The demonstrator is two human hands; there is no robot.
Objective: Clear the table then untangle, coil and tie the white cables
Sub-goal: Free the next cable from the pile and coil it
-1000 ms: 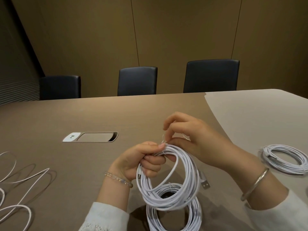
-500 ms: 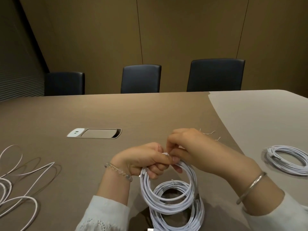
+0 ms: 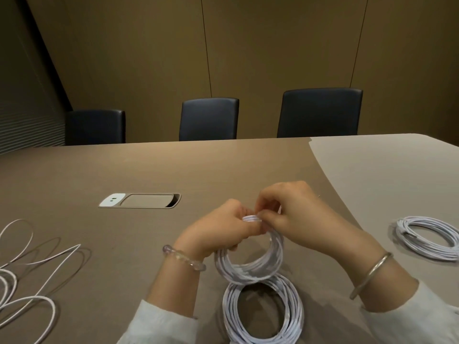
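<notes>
A white coil (image 3: 250,265) is held above the counter (image 3: 173,165) — gripped at its top by the left hand (image 3: 223,232) and pinched there by the right hand (image 3: 290,212); a second coil (image 3: 263,316) lies beneath, a third (image 3: 427,238) right, loose cable (image 3: 29,264) left

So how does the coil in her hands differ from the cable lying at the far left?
The held coil is wound into tight round loops and lifted, gripped by the left hand and pinched by the right hand. The loose cable sprawls uncoiled on the table, untouched. Both are white.
</notes>
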